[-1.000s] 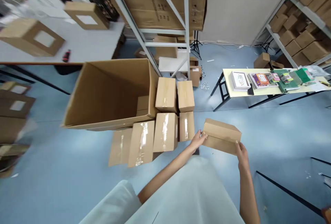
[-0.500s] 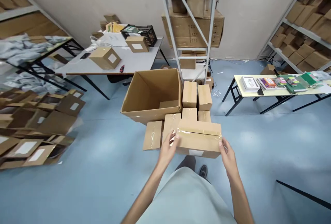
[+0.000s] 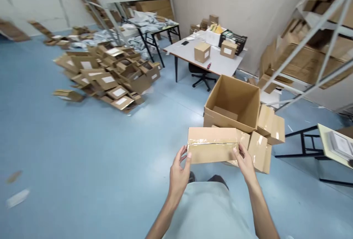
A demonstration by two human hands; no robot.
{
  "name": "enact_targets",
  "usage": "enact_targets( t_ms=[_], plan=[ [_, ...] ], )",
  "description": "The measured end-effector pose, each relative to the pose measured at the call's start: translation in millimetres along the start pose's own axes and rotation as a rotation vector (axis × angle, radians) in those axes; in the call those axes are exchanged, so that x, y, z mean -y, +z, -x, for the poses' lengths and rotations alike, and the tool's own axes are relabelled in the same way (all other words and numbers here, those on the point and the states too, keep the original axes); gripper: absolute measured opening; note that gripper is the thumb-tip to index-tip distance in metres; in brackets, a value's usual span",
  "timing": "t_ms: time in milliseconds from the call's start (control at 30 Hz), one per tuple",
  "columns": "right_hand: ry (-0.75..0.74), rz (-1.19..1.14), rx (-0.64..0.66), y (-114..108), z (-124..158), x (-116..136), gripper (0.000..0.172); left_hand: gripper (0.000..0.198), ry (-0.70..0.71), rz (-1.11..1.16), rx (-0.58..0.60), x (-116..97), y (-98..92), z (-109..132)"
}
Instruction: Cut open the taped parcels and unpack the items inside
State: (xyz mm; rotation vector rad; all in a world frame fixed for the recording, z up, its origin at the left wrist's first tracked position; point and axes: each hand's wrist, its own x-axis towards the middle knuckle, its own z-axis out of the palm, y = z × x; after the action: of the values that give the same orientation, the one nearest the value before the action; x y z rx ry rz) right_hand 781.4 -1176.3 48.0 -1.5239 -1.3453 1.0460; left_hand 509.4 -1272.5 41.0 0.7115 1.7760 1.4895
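Left hand [image 3: 179,172] and right hand [image 3: 246,164] grip the box [image 3: 212,147], nearside of the carton [image 3: 236,95]; a slack grip could drop it!

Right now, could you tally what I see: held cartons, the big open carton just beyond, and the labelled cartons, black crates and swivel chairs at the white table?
Held carton, between left hand and right hand: 1
Big open carton: 1
Labelled cartons on the white table: 2
Black crate: 1
Swivel chair: 1
Total: 6
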Motion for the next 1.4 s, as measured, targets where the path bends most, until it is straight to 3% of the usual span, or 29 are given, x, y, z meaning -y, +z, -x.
enact_targets(
  t_ms=[100,233,400,533,700,800,933,1067,1267,1400],
  plan=[
    [0.020,0.025,0.034,67,-21,29,0.103,0.070,-0.031,0.008,-0.066,-7,-44.7,-46],
    [0.008,0.058,0.015,137,-61,59,0.095,0.073,-0.047,0.042,-0.092,-7,-74.6,-130],
    [0.014,0.028,-0.051,220,-143,81,0.089,0.072,-0.081,0.059,-0.033,-10,-84.9,-254],
    [0.000,0.073,-0.077,291,-227,110,0.086,0.068,-0.088,0.011,0.017,-32,-88.7,-361],
    [-0.091,0.182,-0.017,368,-333,181,0.081,0.065,-0.066,-0.051,0.028,-77,-96.5,-494],
    [-0.153,0.227,0.016,405,-393,223,0.073,0.062,-0.132,-0.016,0.033,-99,-96.8,-566],
    [-0.181,0.298,0.009,448,-476,249,0.069,0.056,-0.326,0.118,0.092,-112,-78.7,-658],
    [-0.132,0.412,-0.105,477,-560,255,0.071,0.048,-0.525,0.268,0.283,-129,-38.6,-754],
    [0.162,0.641,-0.341,491,-668,296,0.082,0.014,-0.739,0.322,0.538,-194,32.2,-896],
    [0.211,0.746,-0.478,497,-723,336,0.069,0.006,-0.864,0.323,0.798,-230,81.1,-963]
  ],
)
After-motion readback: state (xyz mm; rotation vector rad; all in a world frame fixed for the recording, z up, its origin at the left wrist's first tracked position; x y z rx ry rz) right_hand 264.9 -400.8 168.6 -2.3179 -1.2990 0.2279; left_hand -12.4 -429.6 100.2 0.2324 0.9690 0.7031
